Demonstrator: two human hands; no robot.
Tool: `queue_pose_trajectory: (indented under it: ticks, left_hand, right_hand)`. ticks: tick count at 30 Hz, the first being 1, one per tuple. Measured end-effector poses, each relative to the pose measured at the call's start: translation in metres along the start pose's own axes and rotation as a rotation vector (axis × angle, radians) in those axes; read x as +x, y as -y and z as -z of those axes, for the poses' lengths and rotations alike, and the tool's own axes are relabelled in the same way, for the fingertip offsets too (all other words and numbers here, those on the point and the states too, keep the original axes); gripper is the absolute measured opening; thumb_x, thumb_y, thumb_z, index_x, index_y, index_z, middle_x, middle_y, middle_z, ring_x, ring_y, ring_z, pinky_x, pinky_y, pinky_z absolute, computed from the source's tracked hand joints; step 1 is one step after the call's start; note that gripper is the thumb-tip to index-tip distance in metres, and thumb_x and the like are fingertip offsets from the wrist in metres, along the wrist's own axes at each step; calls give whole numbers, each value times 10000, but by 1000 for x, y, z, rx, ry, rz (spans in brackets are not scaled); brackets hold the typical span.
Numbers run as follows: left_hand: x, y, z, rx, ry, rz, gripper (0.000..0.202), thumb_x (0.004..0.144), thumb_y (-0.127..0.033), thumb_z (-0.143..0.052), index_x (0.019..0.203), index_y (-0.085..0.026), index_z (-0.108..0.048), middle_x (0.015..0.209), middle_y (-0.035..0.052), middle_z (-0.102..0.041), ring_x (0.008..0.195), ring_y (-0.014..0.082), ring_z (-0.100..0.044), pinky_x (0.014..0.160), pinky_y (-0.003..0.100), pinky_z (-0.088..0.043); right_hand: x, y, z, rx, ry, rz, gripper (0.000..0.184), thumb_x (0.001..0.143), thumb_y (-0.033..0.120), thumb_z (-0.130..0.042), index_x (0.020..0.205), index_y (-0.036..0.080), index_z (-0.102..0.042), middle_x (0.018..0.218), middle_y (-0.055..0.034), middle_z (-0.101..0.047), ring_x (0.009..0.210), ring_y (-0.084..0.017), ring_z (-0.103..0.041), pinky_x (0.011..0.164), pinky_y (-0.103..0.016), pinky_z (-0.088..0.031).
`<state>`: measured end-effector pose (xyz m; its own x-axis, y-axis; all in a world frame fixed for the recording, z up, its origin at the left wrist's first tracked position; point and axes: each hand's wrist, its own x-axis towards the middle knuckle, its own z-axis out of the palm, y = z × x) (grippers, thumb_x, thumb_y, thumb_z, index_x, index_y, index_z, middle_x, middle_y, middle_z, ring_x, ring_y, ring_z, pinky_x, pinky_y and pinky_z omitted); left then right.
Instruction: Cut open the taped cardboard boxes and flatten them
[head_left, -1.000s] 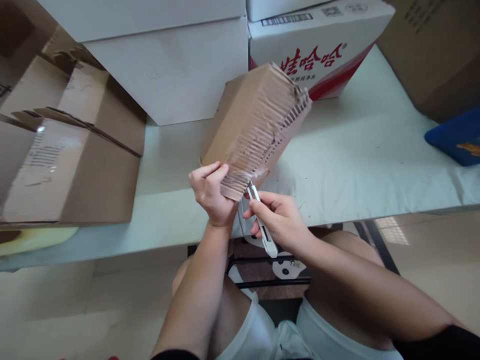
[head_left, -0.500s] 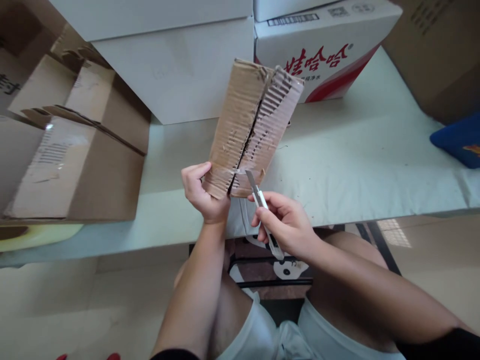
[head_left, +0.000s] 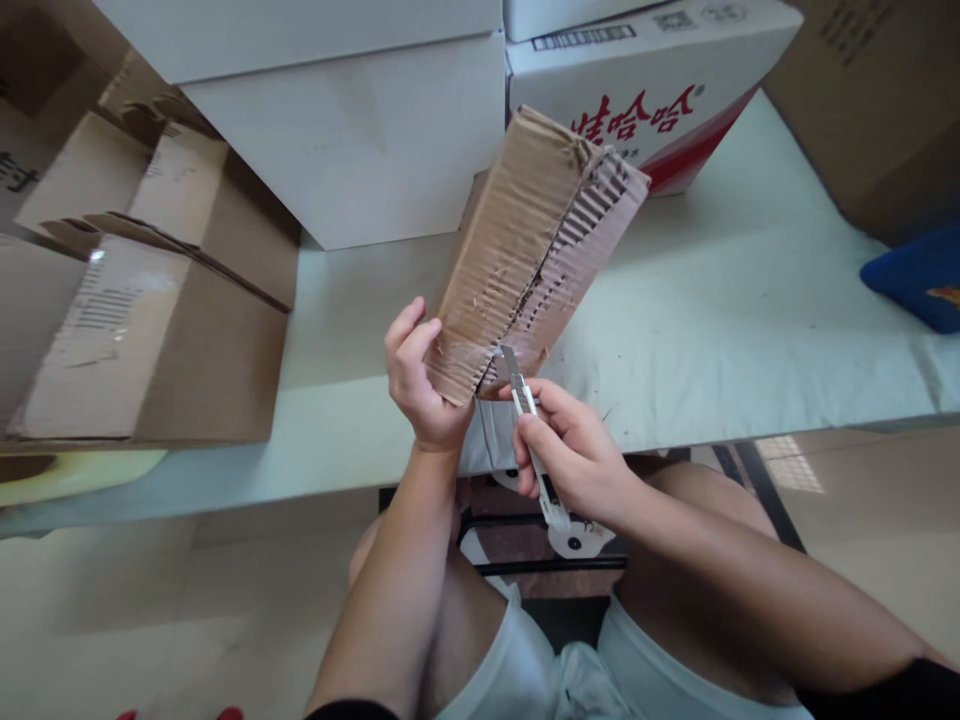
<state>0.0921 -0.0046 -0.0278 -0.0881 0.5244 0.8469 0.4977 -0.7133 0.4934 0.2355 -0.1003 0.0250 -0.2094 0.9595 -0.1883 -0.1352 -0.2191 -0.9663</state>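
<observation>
A worn brown cardboard box (head_left: 517, 240) is tilted up over the near part of the table, its torn, ridged face with a long seam turned towards me. My left hand (head_left: 424, 385) grips the box at its lower left corner, fingers along the side and thumb out of sight. Between the fingers and thumb of my right hand (head_left: 574, 440) is a white box cutter (head_left: 534, 425) with its blade out. The blade tip is at the seam near the box's lower end, where clear tape shows.
Brown cartons (head_left: 202, 340) stand at the left of the cloth-covered table (head_left: 720, 320). Behind are a large white box (head_left: 360, 140) and a white carton with red lettering (head_left: 637, 110). A blue object (head_left: 919, 280) lies at the right edge.
The cardboard box has tipped further to the right, showing more of its left side. My left hand has shifted right and its fingers have lifted a little. The blade stays near the seam.
</observation>
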Motion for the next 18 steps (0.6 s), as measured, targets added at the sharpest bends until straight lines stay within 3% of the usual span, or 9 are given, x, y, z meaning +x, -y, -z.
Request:
queue_pose_trajectory:
  ticks: [3,7,11,15,18]
  left_hand:
    - [0,0,-1,-31,60,-36,529,865,-343,-651,1366,-228,-527,1337,108,-621,1257,255,-598,1050,419,-490]
    - [2,-1,-1,2,62,-64,557,871,-334,-655,1403,-224,-534,1310,99,-666,1207,240,-643,1023,373,-513]
    - [1,-7,0,22,49,-78,564,870,-290,-665,1416,-223,-539,1314,102,-676,1205,235,-650,1021,354,-514]
    - [-2,-16,1,30,101,-137,502,914,-308,-604,1405,-212,-560,1327,112,-672,1234,247,-636,1043,377,-506]
    - [-4,-16,1,20,143,-96,495,913,-377,-595,1374,-196,-590,1314,114,-679,1227,252,-638,1048,383,-503]
  right_hand:
    - [-4,-1,1,-90,-3,62,284,976,343,-438,1208,204,-524,605,89,-537,413,-75,-595,396,-161,-469]
    - [-7,1,3,-207,-32,113,259,979,292,-440,1205,202,-529,592,95,-521,414,-66,-588,412,-154,-452]
    - [-4,4,2,-196,-22,46,212,976,304,-424,1148,210,-504,581,103,-510,402,-67,-574,400,-150,-430]
    - [6,3,-1,-70,10,-120,180,974,376,-389,891,222,-432,591,104,-488,360,-62,-531,346,-154,-393]
    - [6,2,-1,-37,1,-109,188,967,398,-401,894,225,-423,597,106,-478,362,-63,-518,348,-164,-397]
